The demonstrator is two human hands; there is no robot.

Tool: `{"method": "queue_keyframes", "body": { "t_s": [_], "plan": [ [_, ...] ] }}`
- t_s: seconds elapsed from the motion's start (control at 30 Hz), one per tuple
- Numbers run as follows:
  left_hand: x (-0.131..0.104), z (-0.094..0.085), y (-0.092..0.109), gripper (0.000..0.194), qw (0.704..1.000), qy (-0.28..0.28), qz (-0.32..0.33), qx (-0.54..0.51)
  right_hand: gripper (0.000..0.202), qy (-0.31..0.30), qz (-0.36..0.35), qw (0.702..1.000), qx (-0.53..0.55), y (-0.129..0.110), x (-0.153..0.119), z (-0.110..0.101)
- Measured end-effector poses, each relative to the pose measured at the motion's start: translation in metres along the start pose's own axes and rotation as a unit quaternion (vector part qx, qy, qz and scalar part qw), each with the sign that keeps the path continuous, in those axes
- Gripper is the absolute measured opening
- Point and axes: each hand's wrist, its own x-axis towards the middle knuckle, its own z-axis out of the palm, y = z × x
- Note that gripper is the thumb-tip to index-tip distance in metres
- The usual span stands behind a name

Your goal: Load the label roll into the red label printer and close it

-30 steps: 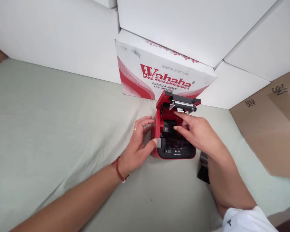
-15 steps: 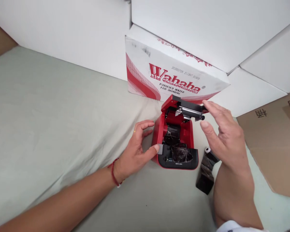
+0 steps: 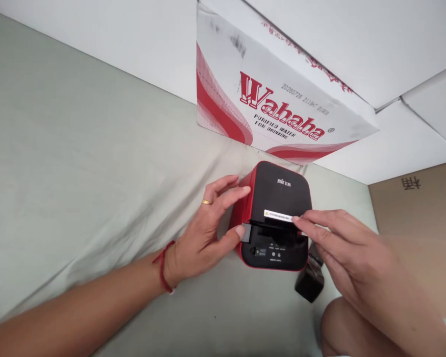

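Note:
A red label printer (image 3: pixel 247 208) with a black top stands on the pale cloth, its lid (image 3: pixel 282 196) lowered over the body. The front panel (image 3: pixel 282 260) bears small icons. My left hand (image 3: pixel 211 223) holds the printer's left side, thumb on the grey latch (image 3: pixel 246 233) and fingertips against the upper side edge. At the lid's front right, my right hand (image 3: pixel 342 243) has its fingers pressed together, touching the right end of a white warning sticker (image 3: pixel 277 216). The printer's inside is hidden. I cannot tell whether the lid is latched.
Right of the printer lies a shiny black wrapped thing (image 3: pixel 309 281), partly behind my right hand. A white and red water carton (image 3: pixel 223 64) stands just behind the printer. White boxes (image 3: pixel 134 39) line the back; a brown carton (image 3: pixel 412 213) is at the right.
The raised lid has come down over the printer, hiding the black wrapped material inside. My right hand has moved down with it to the lid's front right. My left hand stays at the latch.

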Motion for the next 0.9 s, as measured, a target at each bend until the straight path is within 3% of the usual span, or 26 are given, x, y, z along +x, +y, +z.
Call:
{"method": "queue_keyframes", "body": {
  "t_s": [0.2,0.5,0.7,0.9],
  "plan": [
    [-0.001,0.003,-0.001,0.061,0.997,-0.015,0.077,0.017,0.047,-0.025,-0.001,0.999,-0.029,-0.009,0.002,0.007],
    [-0.001,0.005,0.0,0.043,0.999,-0.004,0.04,-0.001,0.059,-0.006,0.029,1.0,-0.007,-0.013,0.004,0.011],
    [0.007,0.006,0.0,0.029,0.999,0.002,0.021,-0.034,0.049,0.003,0.027,0.999,-0.03,-0.018,0.006,0.013],
    [0.013,0.007,-0.002,0.031,0.999,0.002,0.03,-0.045,0.052,0.017,0.026,0.998,-0.049,-0.021,0.005,0.015]
  ]
}}
